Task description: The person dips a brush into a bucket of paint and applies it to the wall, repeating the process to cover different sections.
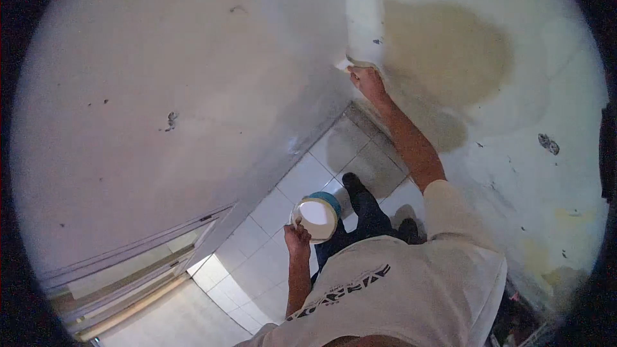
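Wall corner point(348, 29) and bucket point(330, 200), viewed from the head

The right hand point(367, 82) reaches out to the corner, its fingers curled closed around a pale tool point(343, 64), whose exact kind cannot be told; the tool lies where the left wall point(160, 77) meets the right wall point(546, 58), beside a dark curved edge; the left hand point(297, 238), low and near the body, has its fingers bent shut at the edge of the bucket, though whether they grip rim or handle cannot be told; the bucket, blue along its far side, contains something bright white and appears in front of the person's legs, above the tiled floor point(260, 218); a large brownish patch point(450, 51) marks the right wall, near the right hand
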Tool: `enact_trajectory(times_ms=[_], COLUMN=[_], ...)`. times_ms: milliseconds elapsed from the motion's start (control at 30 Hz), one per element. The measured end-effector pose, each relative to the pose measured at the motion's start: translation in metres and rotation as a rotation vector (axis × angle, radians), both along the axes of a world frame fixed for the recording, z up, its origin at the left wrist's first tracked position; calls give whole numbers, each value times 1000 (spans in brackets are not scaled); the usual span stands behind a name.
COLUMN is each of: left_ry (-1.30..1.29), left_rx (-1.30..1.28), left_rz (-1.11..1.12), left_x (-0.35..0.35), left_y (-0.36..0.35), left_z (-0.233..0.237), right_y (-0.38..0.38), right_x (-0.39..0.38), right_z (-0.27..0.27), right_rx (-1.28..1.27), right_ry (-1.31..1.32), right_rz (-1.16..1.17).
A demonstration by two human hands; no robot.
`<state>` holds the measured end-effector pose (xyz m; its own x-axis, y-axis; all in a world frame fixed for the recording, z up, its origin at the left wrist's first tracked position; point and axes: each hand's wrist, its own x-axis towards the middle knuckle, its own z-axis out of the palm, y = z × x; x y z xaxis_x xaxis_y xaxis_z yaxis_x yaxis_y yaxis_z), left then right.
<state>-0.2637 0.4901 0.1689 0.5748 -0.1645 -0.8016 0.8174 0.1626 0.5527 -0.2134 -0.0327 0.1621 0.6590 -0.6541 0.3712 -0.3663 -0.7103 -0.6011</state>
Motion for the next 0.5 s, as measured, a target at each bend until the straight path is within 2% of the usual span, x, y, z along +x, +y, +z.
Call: enact_trajectory(times_ms=[33, 67, 100, 133, 167, 200, 233, 267, 333, 367, 433, 467, 500], left_ry=[-5, -184, -360, -354, -194, -38, -39, -46, -38, -41, -67, -69, -66], left_rx=[-7, 72, 155, 153, 100, 42, -47, -48, -142, -142, -136, -126, -69], left_rz=[8, -128, -264, -256, -96, 64, 1, 0, -27, -28, 10, 4, -13], left_x=[1, -1, -5, -9, -10, -10, -11, -10, -4, 0, 8, 9, 11], left_y=[5, 12, 17, 17, 11, 6, 14, 19, 21, 21, 24, 22, 15], left_z=[-7, -17, -23, -20, -11, -6, -5, -5, -8, -13, -23, -19, -12], right_y=[-9, -23, -39, -45, -41, -34, -25, -21, -15, -11, 4, 10, 15], right_x=[4, 10, 16, 16, 13, 12, 7, 1, -10, -16, -25, -27, -28], right_z=[5, 13, 23, 34, 63, 117, 153, 166, 189, 200, 237, 257, 281], right_rx=[-52, -61, -248, -432, -435, -328, -212, -213, -272, -271, -158, -150, -219], right_ry=[107, 106, 205, 304, 307, 289, 271, 263, -133, -137, -486, -488, -609], right_rz=[59, 65, 95, 127, 134, 98, 61, 60, 56, 56, -28, -36, -39])
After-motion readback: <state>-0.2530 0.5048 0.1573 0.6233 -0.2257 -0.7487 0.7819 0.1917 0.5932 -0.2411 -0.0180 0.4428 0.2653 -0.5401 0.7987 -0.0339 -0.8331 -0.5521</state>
